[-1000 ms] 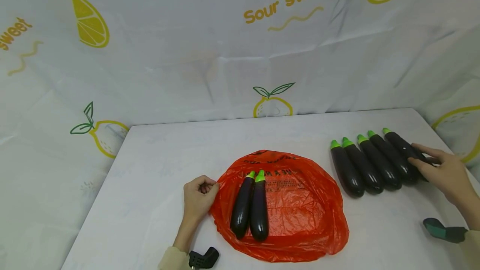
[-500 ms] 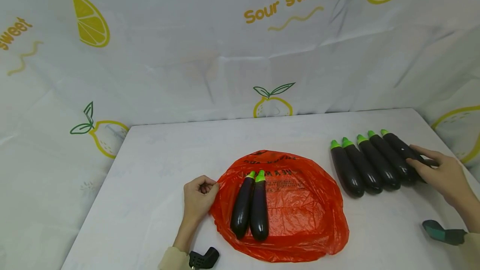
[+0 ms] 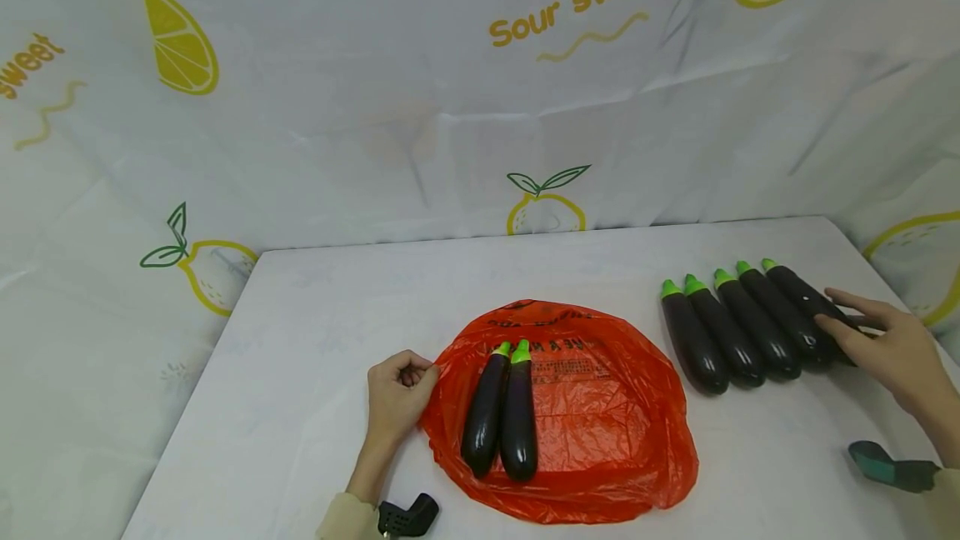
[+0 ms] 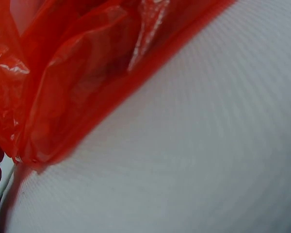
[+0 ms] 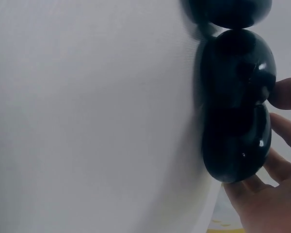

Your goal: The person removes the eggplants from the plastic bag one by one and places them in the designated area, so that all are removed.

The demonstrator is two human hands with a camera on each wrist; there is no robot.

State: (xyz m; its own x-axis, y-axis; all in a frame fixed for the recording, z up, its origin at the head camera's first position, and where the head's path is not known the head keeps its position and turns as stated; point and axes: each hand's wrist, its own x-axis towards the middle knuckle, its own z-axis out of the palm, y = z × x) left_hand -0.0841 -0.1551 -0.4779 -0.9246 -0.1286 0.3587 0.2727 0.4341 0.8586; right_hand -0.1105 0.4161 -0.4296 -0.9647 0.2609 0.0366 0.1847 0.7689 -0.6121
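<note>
My left hand (image 3: 399,397) pinches the left edge of a crumpled red plastic bag (image 3: 607,432) spread on the table; its fingertips barely show in the left wrist view. Two dark eggplants (image 3: 482,415) with green tops lie side by side on the bag's left part. At the right, my right hand (image 3: 896,348) has thumb and fingers around the rightmost eggplant (image 3: 801,288), at its lower half. In the right wrist view that eggplant (image 5: 236,150) touches its neighbor (image 5: 240,68), with the thumb tip at the gap between them.
Several more eggplants (image 3: 693,344) lie in a slanted row to the left of my right hand. The white table (image 3: 300,407) meets a lemon-print cloth (image 3: 337,123) behind it. Each wrist carries a dark strap-on device (image 3: 408,515).
The rightmost eggplant has shifted slightly left against the row. My right hand's fingers have spread a little from it. My left hand and the bag have stayed put.
</note>
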